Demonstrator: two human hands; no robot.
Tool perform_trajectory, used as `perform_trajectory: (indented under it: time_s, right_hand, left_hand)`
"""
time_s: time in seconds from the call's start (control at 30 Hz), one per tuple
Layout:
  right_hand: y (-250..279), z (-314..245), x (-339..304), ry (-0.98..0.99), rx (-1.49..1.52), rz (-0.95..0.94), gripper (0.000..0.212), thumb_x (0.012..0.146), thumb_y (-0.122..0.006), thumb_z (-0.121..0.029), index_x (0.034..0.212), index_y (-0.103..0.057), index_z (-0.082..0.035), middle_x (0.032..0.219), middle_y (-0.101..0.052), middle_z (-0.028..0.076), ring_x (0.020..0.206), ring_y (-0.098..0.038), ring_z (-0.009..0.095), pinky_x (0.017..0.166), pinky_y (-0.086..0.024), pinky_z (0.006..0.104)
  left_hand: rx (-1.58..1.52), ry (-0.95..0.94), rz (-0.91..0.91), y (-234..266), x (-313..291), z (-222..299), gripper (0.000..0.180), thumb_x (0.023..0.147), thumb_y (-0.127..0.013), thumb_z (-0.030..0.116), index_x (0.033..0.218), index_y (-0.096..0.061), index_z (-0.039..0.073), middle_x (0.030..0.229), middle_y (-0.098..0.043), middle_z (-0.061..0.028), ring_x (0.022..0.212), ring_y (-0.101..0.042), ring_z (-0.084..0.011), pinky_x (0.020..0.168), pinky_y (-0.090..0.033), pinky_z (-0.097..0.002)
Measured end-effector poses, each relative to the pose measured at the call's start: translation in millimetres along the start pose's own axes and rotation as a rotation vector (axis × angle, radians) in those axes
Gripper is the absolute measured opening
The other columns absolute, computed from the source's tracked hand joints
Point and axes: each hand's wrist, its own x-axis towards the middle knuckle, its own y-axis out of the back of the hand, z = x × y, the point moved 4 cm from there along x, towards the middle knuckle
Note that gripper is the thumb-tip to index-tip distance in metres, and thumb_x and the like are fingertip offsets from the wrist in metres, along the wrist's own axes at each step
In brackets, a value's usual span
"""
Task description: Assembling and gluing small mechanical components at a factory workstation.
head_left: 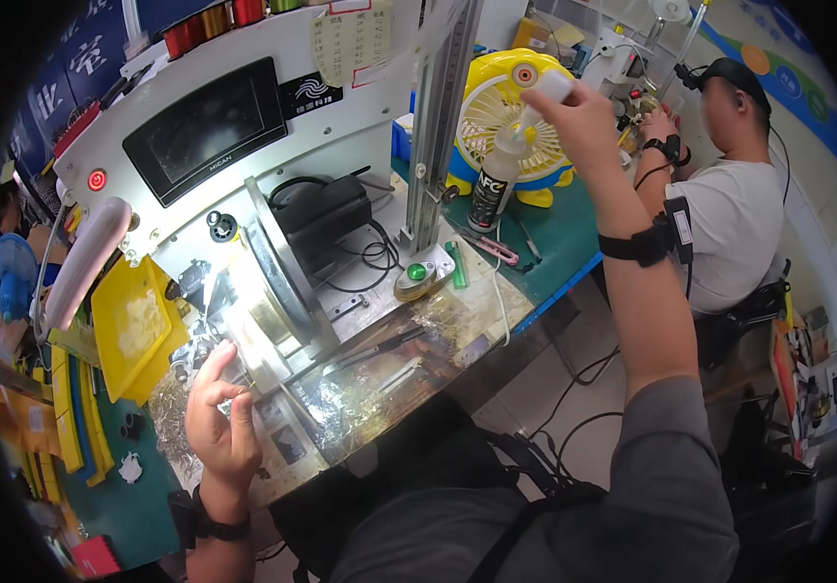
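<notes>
At the upper right my right hand (pixel 583 126) is closed on a white bottle top (pixel 553 88). Below it stands a clear bottle (pixel 492 189) with a dark label. A white neck runs between top and bottle; whether they are joined I cannot tell. My left hand (pixel 224 423) is raised at the lower left, thumb and index finger brought close in a pinch. Anything between those fingertips is too small to name. Just beyond that hand is the brightly lit round drum (pixel 268 325) of a white machine (pixel 341 136).
A yellow fan (pixel 481 102) stands behind the bottle. Pink-handled cutters (pixel 491 249) and a green button (pixel 416 272) are near the bench edge. Yellow trays (pixel 132 325) and a lamp (pixel 88 262) are at left. Another person (pixel 739 194) works at right.
</notes>
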Motion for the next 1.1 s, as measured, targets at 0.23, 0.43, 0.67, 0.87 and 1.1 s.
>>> perform_trajectory:
  time_s: [0.23, 0.43, 0.67, 0.87, 1.1]
  right_hand:
    - [-32.4, -49.2, -125.2, -0.034, 0.298, -0.389, 0.011, 0.089, -0.072, -0.012, 0.096, -0.073, -0.004, 0.079, -0.069, 0.000, 0.072, -0.065, 0.012, 0.068, -0.053, 0.0283]
    - [-96.2, -94.2, -247.9, 0.336, 0.093, -0.733, 0.026, 0.083, -0.076, -0.023, 0.102, -0.071, -0.006, 0.100, -0.061, 0.011, 0.093, -0.062, 0.030, 0.081, -0.050, 0.0404]
    - [-93.1, -89.1, -238.4, 0.415, 0.079, -0.824, 0.022, 0.084, -0.075, -0.022, 0.094, -0.066, -0.005, 0.099, -0.061, 0.011, 0.096, -0.061, 0.031, 0.084, -0.049, 0.0426]
    - [-60.8, -114.9, -205.0, -0.043, 0.410, -0.817, 0.017, 0.090, -0.071, -0.019, 0.095, -0.066, -0.004, 0.087, -0.067, 0.011, 0.082, -0.066, 0.028, 0.074, -0.052, 0.0379]
    - [-65.9, -123.4, -207.6, 0.060, 0.523, -0.716, 0.018, 0.090, -0.072, -0.020, 0.097, -0.067, -0.004, 0.084, -0.067, 0.010, 0.076, -0.065, 0.024, 0.070, -0.051, 0.0353]
  left_hand:
    - [0.046, -0.021, -0.016, 6.3, 1.1, 3.8, 0.014, 0.098, -0.062, 0.013, 0.092, -0.058, 0.001, 0.128, -0.064, -0.0273, 0.124, -0.061, -0.0397, 0.108, -0.044, -0.0458]
    - [-0.005, -0.012, -0.066, 4.1, 0.3, 1.9, 0.012, 0.101, -0.058, 0.010, 0.094, -0.055, 0.000, 0.133, -0.061, -0.0263, 0.130, -0.055, -0.0362, 0.113, -0.037, -0.0463]
    - [0.017, -0.008, -0.005, 3.4, 4.2, 3.4, 0.013, 0.096, -0.063, 0.011, 0.087, -0.059, 0.001, 0.127, -0.065, -0.0266, 0.122, -0.062, -0.0394, 0.107, -0.044, -0.0453]
    - [0.034, -0.014, -0.017, 3.7, -0.3, -1.5, 0.011, 0.096, -0.060, 0.008, 0.089, -0.057, 0.000, 0.127, -0.064, -0.0267, 0.124, -0.060, -0.0406, 0.109, -0.043, -0.0476]
    - [0.004, 0.011, -0.007, 0.8, -6.1, -10.3, 0.012, 0.098, -0.059, 0.008, 0.089, -0.055, 0.000, 0.131, -0.062, -0.0268, 0.128, -0.057, -0.0397, 0.113, -0.038, -0.0482]
